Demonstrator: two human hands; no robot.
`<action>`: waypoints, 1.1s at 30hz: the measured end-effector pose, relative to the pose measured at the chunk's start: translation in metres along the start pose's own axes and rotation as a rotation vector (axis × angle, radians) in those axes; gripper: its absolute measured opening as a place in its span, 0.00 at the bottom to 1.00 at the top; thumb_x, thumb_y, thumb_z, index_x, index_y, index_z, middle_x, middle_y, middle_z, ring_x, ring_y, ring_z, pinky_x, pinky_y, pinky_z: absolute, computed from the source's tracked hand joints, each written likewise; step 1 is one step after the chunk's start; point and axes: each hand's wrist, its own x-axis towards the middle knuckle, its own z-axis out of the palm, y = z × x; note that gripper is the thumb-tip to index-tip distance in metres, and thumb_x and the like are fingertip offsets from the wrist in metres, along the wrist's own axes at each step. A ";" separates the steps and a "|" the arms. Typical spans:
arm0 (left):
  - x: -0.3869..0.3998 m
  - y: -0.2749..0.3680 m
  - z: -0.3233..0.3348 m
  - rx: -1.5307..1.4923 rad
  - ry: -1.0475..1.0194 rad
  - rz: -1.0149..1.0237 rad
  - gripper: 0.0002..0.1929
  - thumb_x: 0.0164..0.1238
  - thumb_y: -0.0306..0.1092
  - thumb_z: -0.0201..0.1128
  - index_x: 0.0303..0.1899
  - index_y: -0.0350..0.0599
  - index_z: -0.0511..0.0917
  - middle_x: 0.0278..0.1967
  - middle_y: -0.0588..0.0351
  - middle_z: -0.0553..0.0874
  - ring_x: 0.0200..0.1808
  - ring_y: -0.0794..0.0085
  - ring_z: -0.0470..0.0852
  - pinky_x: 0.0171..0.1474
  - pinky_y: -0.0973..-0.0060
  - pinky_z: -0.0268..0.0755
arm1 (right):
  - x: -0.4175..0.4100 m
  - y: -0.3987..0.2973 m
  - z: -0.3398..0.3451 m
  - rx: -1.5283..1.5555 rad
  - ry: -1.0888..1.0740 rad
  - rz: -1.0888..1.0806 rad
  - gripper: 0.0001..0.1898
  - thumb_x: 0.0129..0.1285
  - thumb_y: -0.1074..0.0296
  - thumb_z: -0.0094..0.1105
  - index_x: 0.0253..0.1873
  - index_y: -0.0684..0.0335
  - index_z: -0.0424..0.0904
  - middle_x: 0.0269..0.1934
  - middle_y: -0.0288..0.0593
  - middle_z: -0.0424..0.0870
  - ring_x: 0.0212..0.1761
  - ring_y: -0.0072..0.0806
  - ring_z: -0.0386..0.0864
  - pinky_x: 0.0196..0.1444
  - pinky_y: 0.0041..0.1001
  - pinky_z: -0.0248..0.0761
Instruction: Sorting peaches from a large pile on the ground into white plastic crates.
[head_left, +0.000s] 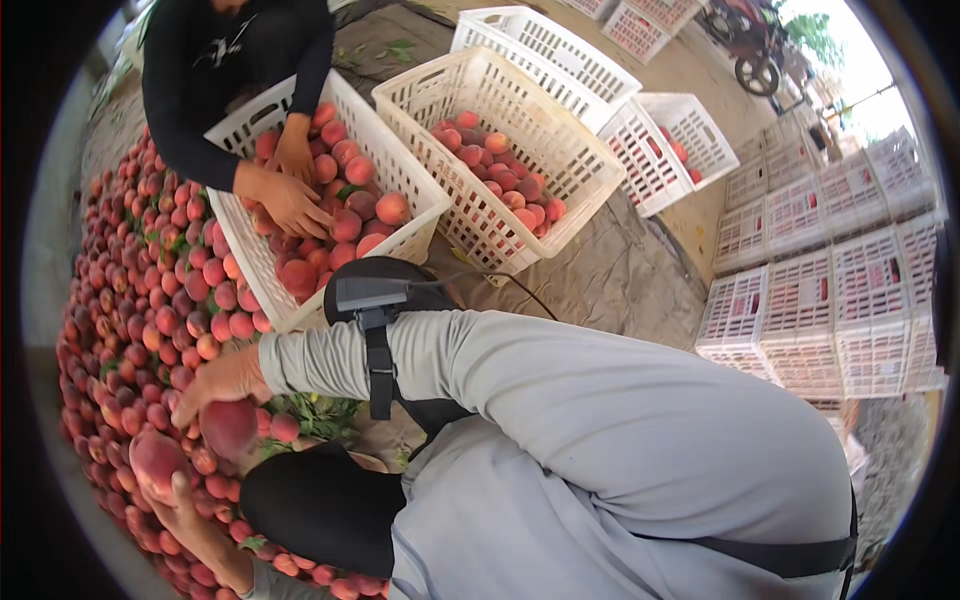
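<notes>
My left hand (187, 517), at the lower left, is closed around a large red peach (157, 459), with the thumb along its side. Just above it, my right hand (225, 381) reaches down from a grey sleeve and grips another dark red peach (229, 430) from above. The two peaches are close together but apart. Both hands are over a broad heap of peaches (169, 319) spread on the ground, with some green leaves among them. Parts of my right fingers are hidden behind its peach.
Another person's hands (289, 199) rest on peaches in a white plastic crate (405, 244). Beside it are a partly filled crate (592, 195) and further crates (619, 79). Crates are stacked (802, 319) at the right. A motorcycle (754, 67) stands behind. My black-clad knee (322, 502) is near the heap.
</notes>
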 end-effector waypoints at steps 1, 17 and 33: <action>0.019 0.013 0.011 0.105 -0.100 0.054 0.35 0.68 0.47 0.64 0.70 0.35 0.64 0.68 0.44 0.70 0.67 0.61 0.70 0.70 0.66 0.59 | -0.008 -0.004 0.006 -0.064 0.013 0.004 0.14 0.62 0.58 0.69 0.44 0.62 0.83 0.41 0.37 0.85 0.44 0.22 0.81 0.49 0.26 0.75; 0.041 0.018 0.087 -0.836 -0.517 -0.190 0.30 0.73 0.45 0.58 0.67 0.33 0.66 0.69 0.43 0.67 0.67 0.56 0.71 0.72 0.61 0.60 | -0.098 -0.036 -0.004 -0.249 0.354 -0.642 0.26 0.59 0.52 0.64 0.57 0.62 0.73 0.50 0.46 0.79 0.46 0.34 0.81 0.45 0.35 0.78; 0.047 -0.033 0.085 -1.223 -0.598 0.005 0.29 0.60 0.45 0.72 0.59 0.43 0.74 0.56 0.53 0.80 0.56 0.60 0.80 0.58 0.67 0.75 | -0.434 0.002 -0.136 0.497 0.824 -1.032 0.29 0.62 0.45 0.64 0.58 0.60 0.71 0.40 0.47 0.84 0.39 0.42 0.86 0.43 0.45 0.82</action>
